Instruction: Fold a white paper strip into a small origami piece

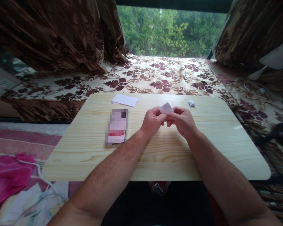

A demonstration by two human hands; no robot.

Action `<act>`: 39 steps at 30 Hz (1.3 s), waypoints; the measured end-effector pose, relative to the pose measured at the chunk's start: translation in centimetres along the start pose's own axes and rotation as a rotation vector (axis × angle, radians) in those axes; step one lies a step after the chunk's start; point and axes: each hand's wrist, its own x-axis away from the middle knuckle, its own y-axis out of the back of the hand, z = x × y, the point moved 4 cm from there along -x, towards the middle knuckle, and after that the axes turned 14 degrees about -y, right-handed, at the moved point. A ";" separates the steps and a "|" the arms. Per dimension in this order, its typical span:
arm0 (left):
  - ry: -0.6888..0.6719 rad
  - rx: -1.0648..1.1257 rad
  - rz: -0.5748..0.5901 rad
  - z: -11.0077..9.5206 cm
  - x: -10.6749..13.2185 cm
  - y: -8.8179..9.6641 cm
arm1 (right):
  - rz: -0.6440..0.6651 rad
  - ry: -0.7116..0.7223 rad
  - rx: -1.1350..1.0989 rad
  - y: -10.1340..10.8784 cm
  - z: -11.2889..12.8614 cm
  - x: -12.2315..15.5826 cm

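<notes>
A small folded piece of white paper (166,108) is held just above the middle of a light wooden table (155,157). My left hand (153,121) pinches its lower left side with closed fingers. My right hand (182,121) pinches its lower right side, fingers curled shut. The two hands meet close together under the paper.
A phone (117,126) lies flat to the left of my hands. A small stack of white sheets (124,100) sits at the table's far edge. A small folded paper figure (191,103) rests at the far right. Flowered cloth (155,75), curtains and a window lie beyond.
</notes>
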 end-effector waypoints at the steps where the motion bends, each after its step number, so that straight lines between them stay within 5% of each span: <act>1: 0.011 0.008 -0.011 0.1 0.0 0.0 | 0.003 -0.003 0.015 0.0 0.0 0.0; 19: 0.143 0.219 -0.262 1.0 0.0 0.4 | 0.025 -0.068 -0.032 -0.2 0.0 0.3; 31: 0.079 0.040 -0.144 0.8 0.0 0.3 | -0.053 0.053 0.191 0.4 0.4 0.0; 39: 0.159 0.262 -0.230 1.2 0.0 0.2 | -0.030 0.024 0.063 0.4 0.3 0.0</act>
